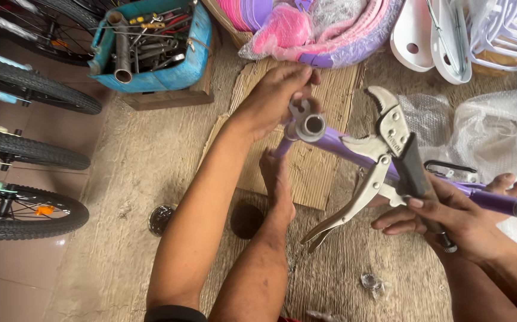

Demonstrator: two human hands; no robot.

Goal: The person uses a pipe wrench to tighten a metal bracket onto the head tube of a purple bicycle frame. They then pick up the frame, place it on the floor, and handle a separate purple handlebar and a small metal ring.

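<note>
Purple bicycle frame [354, 149], mid-scene above the floor: rigid, likely smooth-painted. Left hand [276, 98] grips its steel tube end [311, 126]; right hand [449, 217] clasps tube and locking pliers [372, 161] (best holds).

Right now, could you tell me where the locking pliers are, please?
In the head view, the locking pliers sit right of centre, held with a dark tool by the right hand against the purple bike frame.

Soft even daylight, sharp focus
</note>
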